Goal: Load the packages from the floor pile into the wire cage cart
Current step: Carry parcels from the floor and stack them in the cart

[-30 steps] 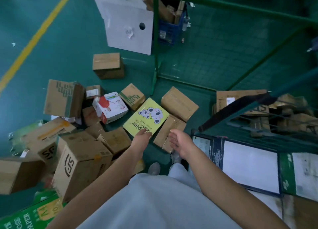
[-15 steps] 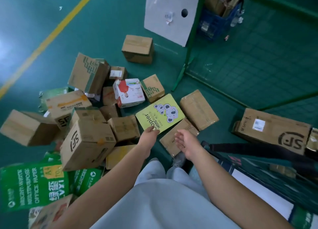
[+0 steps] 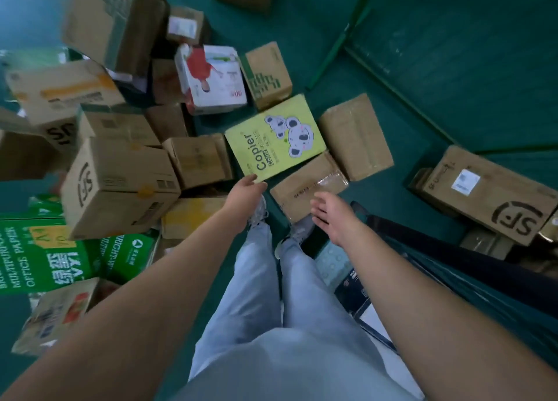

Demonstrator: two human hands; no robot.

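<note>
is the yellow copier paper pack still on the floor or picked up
On the floor pile: the yellow copier pack lies flat among boxes, the left hand only reaching its near edge.

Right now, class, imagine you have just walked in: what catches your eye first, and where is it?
The yellow copier paper pack stands out mid-floor, the left hand touching its near corner. The right hand hovers open over a brown box. Left of them sprawls the box pile.

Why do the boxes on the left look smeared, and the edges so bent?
Head view: motion blur smears the left-side boxes, while the yellow Copier pack in the middle reads sharply; the wide-angle lens bows the cart's green bars; the light is dim and even, with no hard glare.
</note>
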